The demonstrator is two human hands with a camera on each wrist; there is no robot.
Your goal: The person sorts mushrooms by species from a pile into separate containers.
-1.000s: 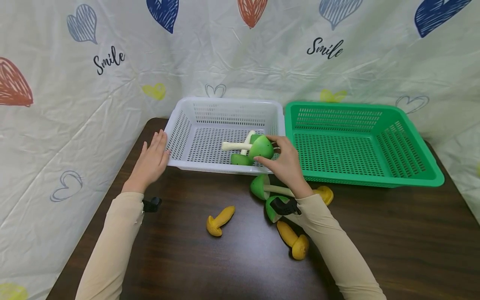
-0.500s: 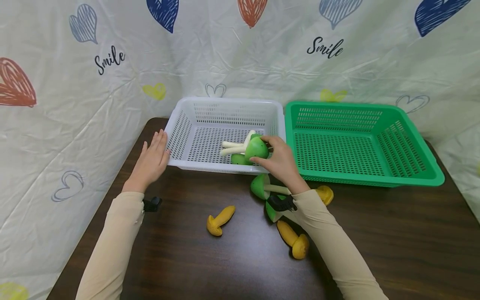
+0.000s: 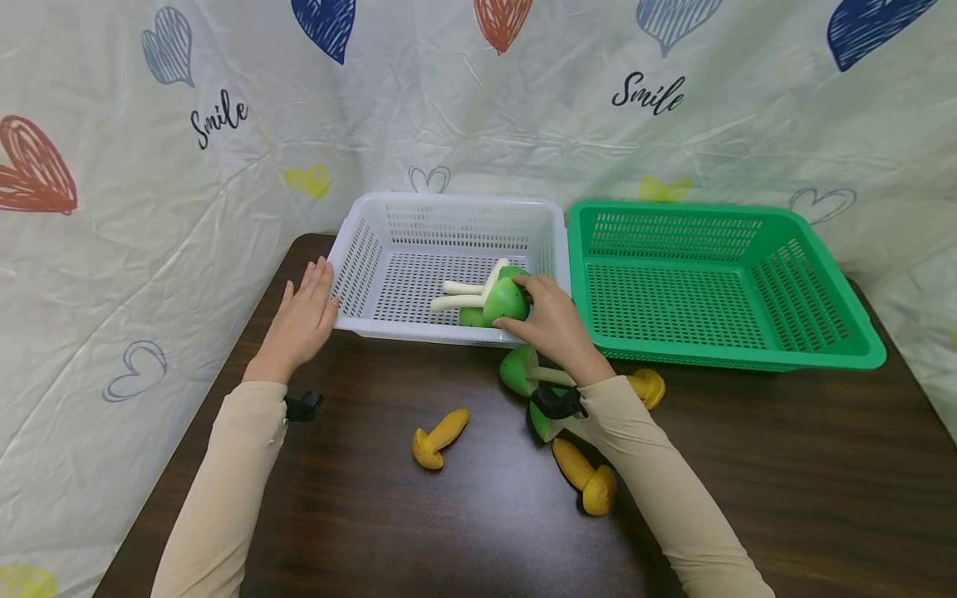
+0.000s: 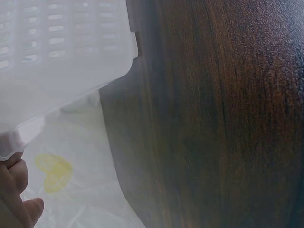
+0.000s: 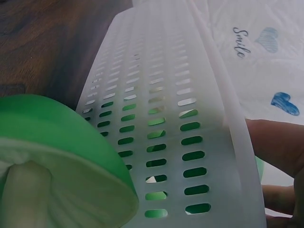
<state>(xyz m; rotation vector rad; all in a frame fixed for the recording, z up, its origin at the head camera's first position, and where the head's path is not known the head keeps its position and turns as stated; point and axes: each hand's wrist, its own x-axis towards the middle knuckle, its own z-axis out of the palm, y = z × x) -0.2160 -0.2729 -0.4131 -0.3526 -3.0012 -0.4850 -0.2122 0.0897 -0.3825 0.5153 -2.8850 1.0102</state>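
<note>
A green-capped toy mushroom (image 3: 507, 301) with a pale stem pointing left is in the right hand (image 3: 555, 325), thumb and fingers around its cap. It lies over other green mushrooms at the front right of the white basket (image 3: 419, 332). In the right wrist view, fingers (image 5: 278, 147) show beyond the basket's rim and the held mushroom is hidden behind the wall. The left hand (image 3: 299, 320) lies with straight fingers against the basket's left rim; in the left wrist view its fingertips (image 4: 18, 175) are at the rim.
A green basket (image 3: 703, 359) stands to the right of the white one. On the dark table, green mushrooms (image 3: 517, 371) lie partly under the right wrist. Yellow mushrooms (image 3: 439, 440) are nearer the front, and another yellow mushroom (image 3: 647, 387) is partly behind the right sleeve.
The right hand has moved a little left and down inside the white basket with the green mushroom, uncovering another stem behind it. The left hand has stayed at the rim.
</note>
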